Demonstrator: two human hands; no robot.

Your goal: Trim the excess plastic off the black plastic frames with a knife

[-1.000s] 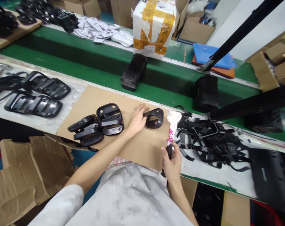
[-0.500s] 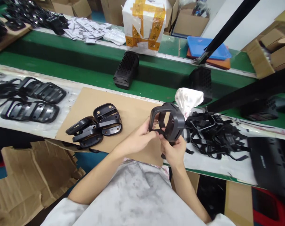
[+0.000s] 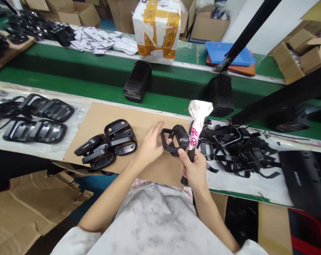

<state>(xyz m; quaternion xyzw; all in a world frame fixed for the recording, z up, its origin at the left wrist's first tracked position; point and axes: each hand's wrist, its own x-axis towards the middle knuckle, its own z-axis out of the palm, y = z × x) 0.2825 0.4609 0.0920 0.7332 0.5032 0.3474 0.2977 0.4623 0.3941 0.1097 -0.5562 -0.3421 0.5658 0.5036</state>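
A tool with a white wrapped head [image 3: 200, 109] and a black handle stands upright in my right hand [image 3: 194, 167], whose fingers are wrapped round the handle. Its thumb reaches the lower edge of a black plastic frame [image 3: 187, 140]. My left hand [image 3: 153, 143] is just left of that frame, fingers spread, its thumb at the frame's left opening; whether it touches is unclear. Several similar black frames [image 3: 120, 138] lie in a cluster on the brown cardboard sheet [image 3: 147, 122], left of my hands.
Right of the cardboard is a heap of black strips [image 3: 240, 148]. More black frames [image 3: 50, 131] lie at the left. Behind, black perforated housings [image 3: 137, 81] stand on the green conveyor [image 3: 96, 88], with a taped white box [image 3: 157, 32] and blue tray [image 3: 229, 53] beyond.
The black frame has moved slightly left and lower. My left hand has opened and drawn back from it. The tool is now more upright, its wrapped head and handle more visible in my right hand.
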